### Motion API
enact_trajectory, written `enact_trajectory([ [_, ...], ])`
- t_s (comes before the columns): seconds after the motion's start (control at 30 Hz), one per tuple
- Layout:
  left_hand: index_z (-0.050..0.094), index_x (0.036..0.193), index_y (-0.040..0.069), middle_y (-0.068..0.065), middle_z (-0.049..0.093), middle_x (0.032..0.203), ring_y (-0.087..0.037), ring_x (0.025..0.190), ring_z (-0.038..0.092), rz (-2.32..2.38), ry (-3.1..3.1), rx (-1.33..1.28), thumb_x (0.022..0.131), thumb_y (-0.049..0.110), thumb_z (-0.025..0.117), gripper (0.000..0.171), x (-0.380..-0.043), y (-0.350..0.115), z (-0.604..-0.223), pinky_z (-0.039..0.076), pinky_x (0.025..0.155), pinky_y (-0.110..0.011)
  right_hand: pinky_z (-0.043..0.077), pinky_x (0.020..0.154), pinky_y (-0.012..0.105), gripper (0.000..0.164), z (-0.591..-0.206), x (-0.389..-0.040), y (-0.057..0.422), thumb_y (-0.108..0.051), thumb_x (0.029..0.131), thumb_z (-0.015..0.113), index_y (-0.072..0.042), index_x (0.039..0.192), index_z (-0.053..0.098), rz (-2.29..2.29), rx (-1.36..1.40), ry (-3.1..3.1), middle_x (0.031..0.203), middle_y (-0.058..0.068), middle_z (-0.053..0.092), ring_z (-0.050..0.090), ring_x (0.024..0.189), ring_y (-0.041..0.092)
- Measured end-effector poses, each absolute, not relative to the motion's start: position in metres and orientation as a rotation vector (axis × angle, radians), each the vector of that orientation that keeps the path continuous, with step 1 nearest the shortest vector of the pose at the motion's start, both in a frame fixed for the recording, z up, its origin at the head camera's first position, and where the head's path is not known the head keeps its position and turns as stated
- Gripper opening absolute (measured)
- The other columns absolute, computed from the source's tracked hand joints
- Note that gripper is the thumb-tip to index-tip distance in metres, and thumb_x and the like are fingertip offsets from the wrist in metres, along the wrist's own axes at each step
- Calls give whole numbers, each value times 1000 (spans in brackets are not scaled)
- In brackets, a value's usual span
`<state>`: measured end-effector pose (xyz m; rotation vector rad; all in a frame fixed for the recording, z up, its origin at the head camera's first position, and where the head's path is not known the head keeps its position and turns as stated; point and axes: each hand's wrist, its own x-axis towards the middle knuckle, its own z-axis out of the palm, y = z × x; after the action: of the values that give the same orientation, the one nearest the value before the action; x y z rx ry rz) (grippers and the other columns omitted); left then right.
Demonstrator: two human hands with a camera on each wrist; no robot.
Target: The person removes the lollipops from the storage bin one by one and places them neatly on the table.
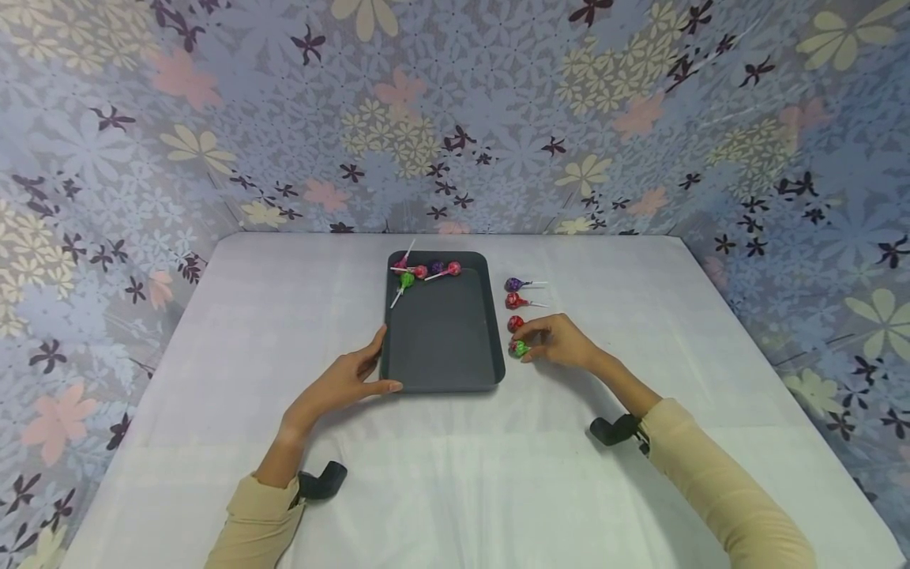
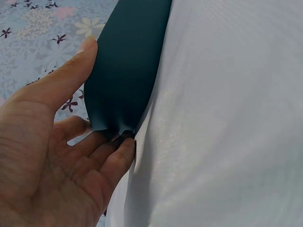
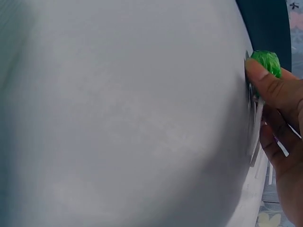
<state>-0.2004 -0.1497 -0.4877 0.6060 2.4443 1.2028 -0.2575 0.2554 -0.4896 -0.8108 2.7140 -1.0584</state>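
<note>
Nearest, we see two tan sleeves [image 1: 259,514], w/ a black device [image 1: 323,482] on the L wrist & a matching black unit [image 1: 614,431] on the R. Below them is the white-covered tabletop [image 1: 483,474].

The left hand [image 1: 346,383] is at the near L corner of the dark gray tray [image 1: 448,340]: thumb on the near edge, other fingers bent against the L side, so we read it as gripping that corner. The tray sits approx. mid-tabletop.

The right hand [image 1: 558,340] is just R of the tray, fingers pinching the green lollipop [image 1: 520,348]; we can't tell if it's touching the tabletop.

A bit farther, we have a red lollipop [image 1: 515,322], stick hidden by the R hand, then a second red lollipop [image 1: 513,300] & a purple lollipop [image 1: 513,284], both w/ white sticks pointing R. These four make a rough column beside the tray.

In the tray's far end we count 5 more: a green one [image 1: 407,280], stick toward us; two pinkish-red ones [image 1: 454,269], sticks pointing L; a dark purple one [image 1: 436,268], stick unclear; & a dark pink one [image 1: 401,263], stick over the far rim.

Farthest back, we see a blue-gray floral backdrop [image 1: 512,158].
</note>
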Motion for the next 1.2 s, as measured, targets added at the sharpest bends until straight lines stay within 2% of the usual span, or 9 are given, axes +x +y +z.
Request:
enact_trajectory([
  [0.1,6,158,13,-17,18,160,-34,140,38,1200,2445,605,88,44,71,101,-201,-150,-488,39,110,-46,48,64,24,30,-490,-258,256,-3,70,86,-10,98,77,-1041,-814,2722,89,0,74,61,74,11],
  [0.33,6,158,12,-17,17,160,-34,140,36,1209,2450,627,88,43,71,100,-202,-150,-488,39,110,-45,55,68,27,30,-489,-257,258,-4,71,86,-7,99,76,-1041,-880,2724,88,2,73,64,77,13],
  [0.67,6,158,12,-17,17,160,-35,140,37,1205,2447,612,88,45,71,101,-201,-151,-487,39,109,-46,55,68,24,31,-490,-259,258,-3,74,83,-4,104,75,-1079,-827,2654,90,4,74,66,75,12],
  [1.2,6,158,11,-18,18,160,-36,139,39,1195,2456,627,88,45,70,101,-201,-151,-488,40,109,-46,54,69,25,30,-489,-257,261,-7,73,85,-7,101,75,-1038,-803,2697,86,0,73,64,77,13],
])
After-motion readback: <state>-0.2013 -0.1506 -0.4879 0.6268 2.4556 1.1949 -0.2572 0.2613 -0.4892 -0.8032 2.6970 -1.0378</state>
